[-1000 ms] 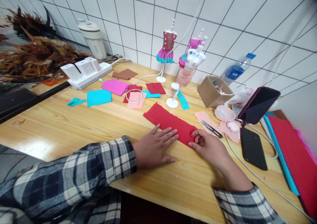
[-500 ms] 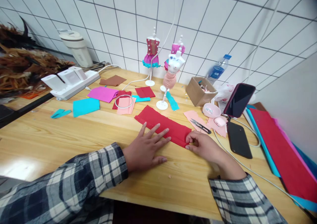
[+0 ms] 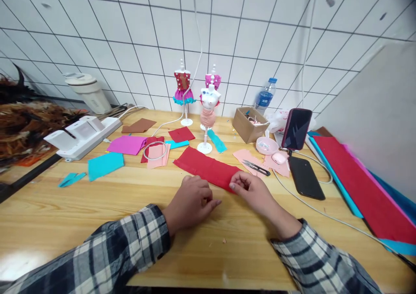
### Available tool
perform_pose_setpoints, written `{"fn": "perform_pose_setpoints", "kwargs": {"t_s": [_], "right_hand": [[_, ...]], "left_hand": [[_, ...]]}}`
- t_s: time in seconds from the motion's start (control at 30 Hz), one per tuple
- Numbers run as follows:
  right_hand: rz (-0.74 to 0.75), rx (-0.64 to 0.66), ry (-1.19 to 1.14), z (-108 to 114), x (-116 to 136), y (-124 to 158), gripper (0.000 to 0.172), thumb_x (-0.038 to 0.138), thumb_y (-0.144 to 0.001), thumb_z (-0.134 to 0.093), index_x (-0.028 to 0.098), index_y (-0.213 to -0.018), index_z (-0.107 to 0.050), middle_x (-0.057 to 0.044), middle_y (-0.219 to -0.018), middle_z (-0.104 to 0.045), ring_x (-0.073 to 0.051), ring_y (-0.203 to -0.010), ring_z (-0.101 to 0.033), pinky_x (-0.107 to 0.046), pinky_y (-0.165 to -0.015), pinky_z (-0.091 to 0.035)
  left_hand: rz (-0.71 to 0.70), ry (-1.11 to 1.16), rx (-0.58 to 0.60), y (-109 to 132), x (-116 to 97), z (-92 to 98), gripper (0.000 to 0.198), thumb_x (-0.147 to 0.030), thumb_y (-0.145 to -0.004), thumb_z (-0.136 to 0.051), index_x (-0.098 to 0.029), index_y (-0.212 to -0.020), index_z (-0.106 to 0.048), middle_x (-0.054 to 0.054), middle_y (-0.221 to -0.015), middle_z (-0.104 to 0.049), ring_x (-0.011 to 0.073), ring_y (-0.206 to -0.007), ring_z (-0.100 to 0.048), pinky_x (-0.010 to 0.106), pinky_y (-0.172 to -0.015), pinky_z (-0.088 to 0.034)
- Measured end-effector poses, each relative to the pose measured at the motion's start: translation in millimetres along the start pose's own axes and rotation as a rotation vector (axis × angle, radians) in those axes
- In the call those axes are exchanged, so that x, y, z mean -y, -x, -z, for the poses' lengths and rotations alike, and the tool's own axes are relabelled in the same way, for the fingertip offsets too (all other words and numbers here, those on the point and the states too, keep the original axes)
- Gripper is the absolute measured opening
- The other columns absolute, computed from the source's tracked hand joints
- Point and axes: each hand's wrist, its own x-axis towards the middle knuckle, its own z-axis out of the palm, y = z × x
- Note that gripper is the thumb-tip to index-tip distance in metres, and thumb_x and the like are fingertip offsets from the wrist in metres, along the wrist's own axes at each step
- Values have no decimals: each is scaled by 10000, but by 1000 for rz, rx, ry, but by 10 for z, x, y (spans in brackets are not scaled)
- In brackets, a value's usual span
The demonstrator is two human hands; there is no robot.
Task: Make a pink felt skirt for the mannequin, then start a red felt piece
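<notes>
A strip of red cloth (image 3: 208,166) lies slantwise on the wooden table, its near right corner partly covered by my right hand (image 3: 255,194). The thumb and bent fingers of that hand close on this corner. My left hand (image 3: 191,203) rests just in front of the strip, its fingers loosely curled and its thumb apart, with nothing visible in it; its fingertips are partly hidden. Behind the strip stands a small white dress form (image 3: 210,97) wrapped in pink cloth. Thread snips (image 3: 256,167) lie on pink cloth scraps (image 3: 243,156) to the right.
Two dressed forms, one in a red top (image 3: 182,81), stand behind. Blue cloth (image 3: 105,166), magenta cloth (image 3: 126,145) and a power strip (image 3: 87,143) are left. To the right are a cardboard box (image 3: 245,127), pink bowl (image 3: 267,146), phone (image 3: 305,179), cable and long cloth pieces (image 3: 357,181).
My left hand has lifted off the red cloth, drawn back towards me and curled its fingers. My right hand stays at the cloth's right corner. The camera view has shifted.
</notes>
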Motion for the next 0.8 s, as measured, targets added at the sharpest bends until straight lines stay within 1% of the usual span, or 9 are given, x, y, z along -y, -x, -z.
{"fn": "perform_pose_setpoints", "kwargs": {"t_s": [0.07, 0.13, 0.27, 0.33, 0.43, 0.5, 0.63, 0.7, 0.8], "right_hand": [[8, -69, 62, -2, 4, -13, 170, 356, -855, -533, 204, -827, -604, 18, -664, -569, -126, -583, -487, -247, -559, -379], [29, -106, 253, 21, 8, -18, 181, 379, -845, -560, 211, -849, -629, 2, -707, -603, -146, -633, -520, -269, -603, -385], [21, -14, 532, 20, -7, 4, 166, 379, -783, -638, 214, -764, -627, -14, -763, -643, -174, -718, -562, -280, -626, -367], [-26, 65, 480, -27, -18, 9, 123, 325, -791, -613, 214, -737, -612, 7, -698, -625, -152, -649, -547, -261, -575, -347], [-65, 95, 283, -150, 17, -21, 130, 326, -813, -585, 212, -753, -603, 29, -629, -585, -134, -578, -519, -244, -532, -349], [-38, 15, 166, -268, 98, -54, 127, 333, -811, -597, 214, -852, -608, 40, -621, -561, -132, -566, -511, -242, -532, -371], [49, -191, -11, -538, 324, -70, 254, 311, -844, -563, 225, -1083, -549, 63, -602, -504, -126, -516, -479, -235, -504, -374], [79, -238, -52, -627, 401, -40, 173, 309, -855, -547, 225, -1001, -584, 44, -614, -527, -126, -520, -486, -238, -505, -387], [110, -175, -85, -646, 424, 22, 144, 281, -856, -522, 213, -865, -650, -4, -662, -623, -144, -576, -549, -255, -543, -431]], "left_hand": [[-32, -38, -58, -22, 63, 13, 386, -386, -911, -523, -168, -593, -558, 25, -660, -601, 166, -693, -495, 356, -690, -322], [-60, -26, -93, -12, 110, 44, 392, -319, -917, -492, -168, -556, -515, 20, -622, -571, 157, -665, -473, 346, -680, -327], [-156, 48, -28, 69, 108, 88, 382, -280, -886, -505, -173, -520, -490, 16, -596, -544, 145, -630, -463, 324, -655, -352], [-185, 83, 52, 105, 77, 82, 376, -334, -869, -550, -176, -528, -532, 18, -610, -565, 148, -643, -487, 320, -660, -370], [-85, 124, 123, 132, 49, 61, 413, -518, -837, -602, -186, -593, -624, 29, -651, -605, 168, -689, -532, 321, -674, -393], [1, 147, 114, 138, 54, 59, 443, -622, -780, -626, -191, -687, -672, 38, -718, -638, 189, -744, -560, 329, -698, -406], [70, 172, 45, 155, 74, 91, 498, -677, -701, -670, -194, -822, -674, 39, -844, -678, 225, -840, -583, 363, -768, -410], [94, 158, 17, 165, 71, 112, 514, -691, -695, -663, -195, -829, -658, 40, -842, -676, 236, -850, -579, 370, -766, -404], [110, 90, -12, 170, 68, 136, 396, -589, -762, -656, -196, -808, -634, 44, -816, -662, 230, -827, -572, 364, -743, -385]]}}
